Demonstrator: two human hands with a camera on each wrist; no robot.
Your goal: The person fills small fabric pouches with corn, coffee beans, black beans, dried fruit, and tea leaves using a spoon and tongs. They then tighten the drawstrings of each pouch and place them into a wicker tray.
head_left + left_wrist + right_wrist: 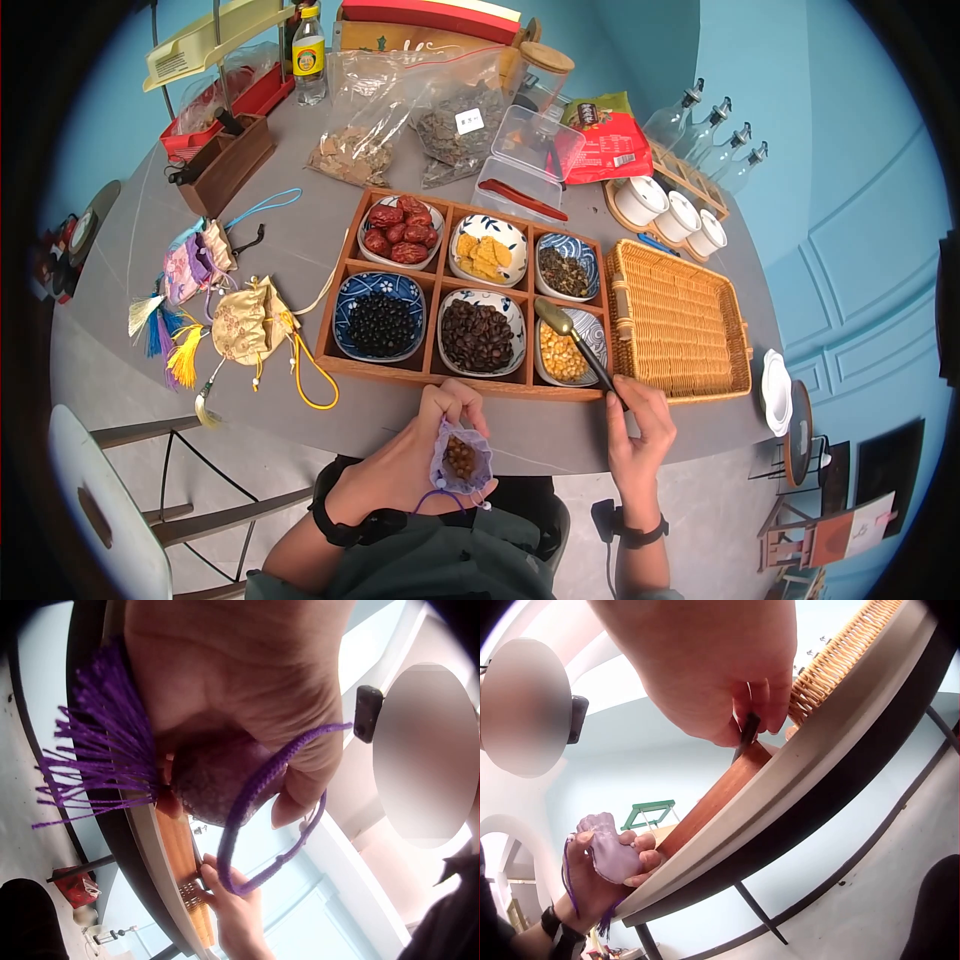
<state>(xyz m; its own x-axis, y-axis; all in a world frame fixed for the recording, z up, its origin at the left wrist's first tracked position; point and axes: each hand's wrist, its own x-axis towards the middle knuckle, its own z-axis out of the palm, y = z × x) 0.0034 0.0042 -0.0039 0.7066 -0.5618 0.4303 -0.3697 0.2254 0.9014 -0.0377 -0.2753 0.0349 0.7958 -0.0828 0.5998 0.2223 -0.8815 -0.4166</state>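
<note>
My left hand [405,460] holds a lilac drawstring pouch [615,855] below the table's front edge, its mouth facing up with brown bits inside. A purple cord [238,817] loops from the pouch, and a purple tassel [105,742] hangs from it in the left wrist view. With fingertips and thumb, my right hand [640,430] pinches the dark handle of a spoon [556,318]. The spoon's bowl overlaps the upper edge of a patterned dish [597,335] of yellow kernels [563,360] in the wooden compartment box [430,376].
Other dishes in the box hold red dates [400,240], yellow pieces, dark dried leaves, black beans and dark brown pieces. To its right lies a wicker basket [680,330]. Brocade pouches [248,322] lie to its left. Plastic bags [365,110] and glass bottles [700,130] stand behind.
</note>
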